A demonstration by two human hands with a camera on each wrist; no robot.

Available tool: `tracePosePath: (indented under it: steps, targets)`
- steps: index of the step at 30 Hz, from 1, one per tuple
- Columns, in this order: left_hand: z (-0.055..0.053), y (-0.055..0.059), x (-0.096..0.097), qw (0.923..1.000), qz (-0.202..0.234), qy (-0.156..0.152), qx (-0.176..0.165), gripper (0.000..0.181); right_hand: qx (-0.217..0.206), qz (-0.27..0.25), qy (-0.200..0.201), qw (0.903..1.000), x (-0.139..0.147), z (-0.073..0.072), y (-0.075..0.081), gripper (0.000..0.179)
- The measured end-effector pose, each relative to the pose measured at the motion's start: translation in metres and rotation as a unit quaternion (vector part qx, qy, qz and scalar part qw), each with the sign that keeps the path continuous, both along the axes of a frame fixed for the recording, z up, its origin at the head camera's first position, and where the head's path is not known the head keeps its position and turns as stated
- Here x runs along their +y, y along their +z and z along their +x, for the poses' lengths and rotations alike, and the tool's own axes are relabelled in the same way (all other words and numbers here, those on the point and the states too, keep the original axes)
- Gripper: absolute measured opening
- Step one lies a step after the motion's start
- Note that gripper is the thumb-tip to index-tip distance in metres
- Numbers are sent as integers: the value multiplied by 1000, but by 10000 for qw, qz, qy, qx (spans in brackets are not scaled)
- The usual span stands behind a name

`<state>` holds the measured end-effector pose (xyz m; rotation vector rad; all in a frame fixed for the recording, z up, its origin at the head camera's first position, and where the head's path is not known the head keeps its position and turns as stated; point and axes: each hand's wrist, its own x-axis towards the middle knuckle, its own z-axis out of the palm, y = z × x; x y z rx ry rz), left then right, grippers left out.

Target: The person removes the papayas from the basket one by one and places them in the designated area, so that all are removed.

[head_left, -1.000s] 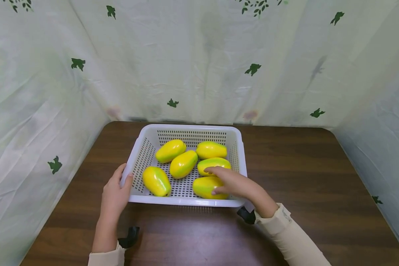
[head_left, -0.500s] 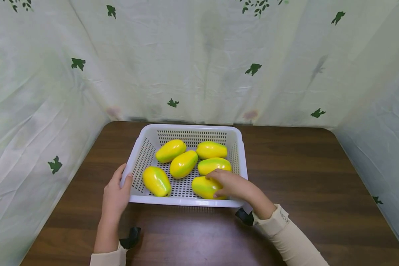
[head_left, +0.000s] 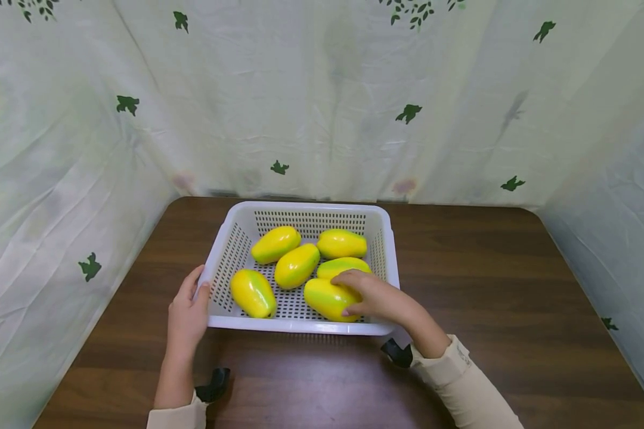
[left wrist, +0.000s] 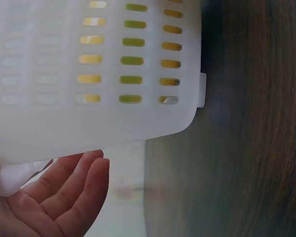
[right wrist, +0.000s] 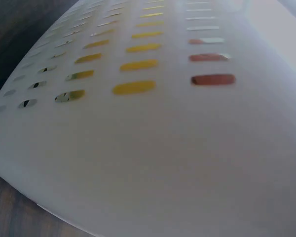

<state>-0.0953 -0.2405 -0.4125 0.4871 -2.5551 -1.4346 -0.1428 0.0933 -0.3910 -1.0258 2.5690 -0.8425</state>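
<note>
A white perforated plastic basket (head_left: pixel 300 326) holds several glossy yellow-green papayas, among them one at the front left (head_left: pixel 253 293) and one in the middle (head_left: pixel 297 266). My left hand (head_left: pixel 186 313) grips the basket's left rim, thumb on top. In the left wrist view, that hand's fingers (left wrist: pixel 84 192) curl beneath the rim. Inside the basket's front right corner my right hand (head_left: pixel 378 295) grips a papaya (head_left: pixel 324 300), which is tilted and partly covers the papaya behind it (head_left: pixel 340 266). The right wrist view shows only the basket's outer wall (right wrist: pixel 153 148); the right hand is hidden there.
The basket stands on a dark brown wooden table (head_left: pixel 477 286), near its back edge. A pale curtain with green leaf prints (head_left: pixel 333 107) hangs behind and on both sides. A black wrist mount (head_left: pixel 213 384) sits at each wrist.
The right hand's fingers have closed round the front right papaya. That papaya has shifted slightly left and its left end has risen. The left hand stays on the rim.
</note>
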Motion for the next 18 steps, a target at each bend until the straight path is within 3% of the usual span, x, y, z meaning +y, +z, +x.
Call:
tracePosePath:
  steps: [8,14,18]
  targets:
    - [0,-1,1,9998,159,33,106,46,180,-715,-193,9971,8,6,8,57]
    - [-5,-19,-8,9996,-102,51,240,47,278,-1129,-394,9924,19,7,15,58]
    - [-6,-21,-10,9997,-103,37,225,48,456,-1360,-557,9881,28,9,20,59]
